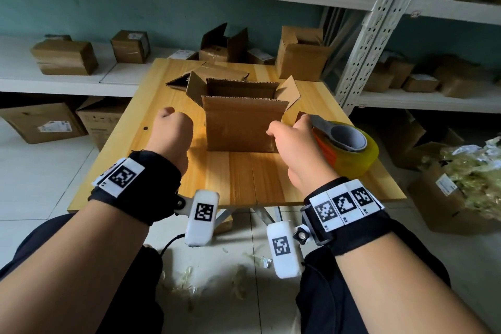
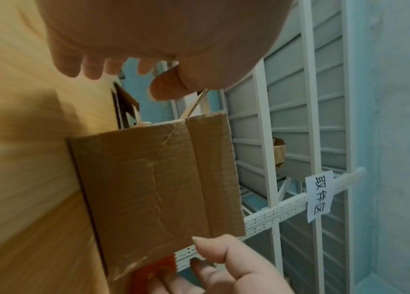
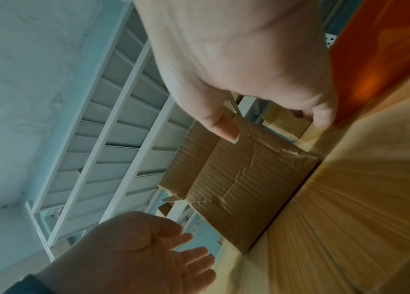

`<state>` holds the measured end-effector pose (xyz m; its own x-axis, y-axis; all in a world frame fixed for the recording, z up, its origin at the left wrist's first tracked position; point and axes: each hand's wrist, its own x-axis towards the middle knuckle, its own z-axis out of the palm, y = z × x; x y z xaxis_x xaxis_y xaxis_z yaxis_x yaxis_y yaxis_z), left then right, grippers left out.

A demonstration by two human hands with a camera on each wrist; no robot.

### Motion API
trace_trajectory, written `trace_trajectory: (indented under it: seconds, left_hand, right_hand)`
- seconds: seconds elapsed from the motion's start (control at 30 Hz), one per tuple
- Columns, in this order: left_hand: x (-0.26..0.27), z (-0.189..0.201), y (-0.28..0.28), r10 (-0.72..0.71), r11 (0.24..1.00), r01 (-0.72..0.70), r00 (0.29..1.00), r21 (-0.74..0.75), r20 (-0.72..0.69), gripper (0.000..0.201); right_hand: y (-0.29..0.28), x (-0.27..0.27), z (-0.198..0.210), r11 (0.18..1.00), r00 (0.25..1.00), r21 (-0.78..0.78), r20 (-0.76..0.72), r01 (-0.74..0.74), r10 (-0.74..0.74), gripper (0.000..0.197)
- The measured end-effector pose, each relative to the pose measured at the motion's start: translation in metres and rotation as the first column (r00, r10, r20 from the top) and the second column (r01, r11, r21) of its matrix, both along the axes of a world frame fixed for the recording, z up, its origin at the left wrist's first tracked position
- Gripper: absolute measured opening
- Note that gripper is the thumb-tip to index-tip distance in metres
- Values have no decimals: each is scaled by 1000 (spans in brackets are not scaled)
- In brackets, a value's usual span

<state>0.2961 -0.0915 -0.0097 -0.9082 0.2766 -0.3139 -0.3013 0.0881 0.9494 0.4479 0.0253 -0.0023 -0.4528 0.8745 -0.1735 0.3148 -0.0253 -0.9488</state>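
Note:
An open cardboard box (image 1: 244, 122) (image 2: 156, 179) (image 3: 236, 189) stands upright on the wooden table (image 1: 244, 179), its flaps raised. My left hand (image 1: 170, 127) (image 3: 173, 258) hovers just left of the box with relaxed, spread fingers (image 2: 113, 67) and holds nothing. My right hand (image 1: 292, 141) (image 3: 249, 59) is at the box's near right corner, thumb pointing toward the cardboard. It grips an orange tape dispenser (image 1: 347, 149) (image 3: 387, 49) (image 2: 158, 268) with a yellowish tape roll, held above the table's right side. The inside of the box is hidden.
Flattened cardboard (image 1: 217, 73) lies behind the box, and another open carton (image 1: 301, 59) stands at the table's far right corner. White metal shelves (image 1: 379, 35) with several parcels surround the table. Cartons (image 1: 46, 122) sit on the floor left; a box of crumpled packing film (image 1: 474, 171) right.

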Motion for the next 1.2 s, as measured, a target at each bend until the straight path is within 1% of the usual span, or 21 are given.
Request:
trace_trajectory:
  seconds: [0.07,0.1,0.13,0.17,0.2,0.23,0.3,0.33,0.37,0.43,0.53,0.63,0.73,0.8,0.87,0.93,0.97,1.03,1.1,1.17,1.2]
  left_hand:
    - [-5,-1,-1,2,995,-7,998,96,57,47]
    - [-9,-2,-2,-6,990,-9,995,143,104,49]
    - [-12,-3,-3,-15,983,-17,986,184,168,54]
    - [-16,-4,-3,-30,975,-20,974,220,222,59]
    - [-18,-5,-4,-59,967,-10,963,253,262,62]
    - [-20,-6,-3,-92,960,9,955,281,284,61]
    - [-16,-8,1,-151,946,52,944,320,292,47]
    - [-13,-10,4,-174,942,70,939,328,297,40]
    - [-11,-11,7,-184,942,81,936,327,300,34]
    - [-5,-11,10,-186,941,89,942,326,280,26]
    - [2,-6,17,-174,939,95,961,331,215,18]
    - [8,8,26,-187,929,154,980,335,70,23]
    - [10,31,43,-222,902,220,974,371,-37,26]
    - [9,48,58,-286,866,306,952,396,-109,30]
    - [6,66,81,-355,828,386,922,406,-152,35]
    - [-1,78,107,-399,823,430,903,371,-161,39]
    - [-6,81,122,-413,824,444,896,352,-162,39]
    - [-19,80,154,-419,833,450,893,322,-165,32]
    - [-31,72,185,-375,865,408,913,294,-164,23]
    - [-40,57,216,-342,890,376,925,257,-167,23]
    - [-42,47,230,-343,893,377,923,244,-172,24]
  right_hand:
    - [3,-3,1,996,997,-72,-54,56,-60,26]
    - [7,-4,0,988,989,-117,-102,99,-111,21]
    - [12,-7,-1,977,975,-170,-156,129,-156,24]
    - [16,-9,-3,964,960,-226,-207,140,-188,34]
    - [21,-12,-5,950,945,-282,-250,137,-211,49]
    - [24,-14,-7,935,935,-331,-275,127,-224,71]
    - [27,-18,-8,908,930,-407,-285,103,-233,108]
    - [27,-21,-9,895,929,-435,-283,98,-239,119]
    - [26,-23,-9,885,931,-458,-282,83,-233,125]
    - [27,-28,-12,875,936,-482,-285,49,-209,128]
    - [17,-28,3,908,951,-418,-274,15,-142,125]
    - [22,-22,27,940,947,-340,-307,-19,-92,112]
    - [53,-23,53,956,929,-291,-359,-22,-88,109]
    - [76,-27,75,968,922,-251,-380,-23,-77,107]
    - [104,-32,95,980,931,-198,-359,1,-73,103]
    - [135,-37,111,985,944,-174,-321,22,-78,104]
    - [150,-38,116,985,951,-173,-301,20,-72,101]
    - [180,-38,116,987,960,-157,-278,-21,-23,81]
    - [203,-39,107,982,969,-167,-242,-91,49,63]
    - [228,-42,91,972,973,-215,-226,-92,42,59]
    - [239,-43,84,969,975,-229,-218,-90,39,63]
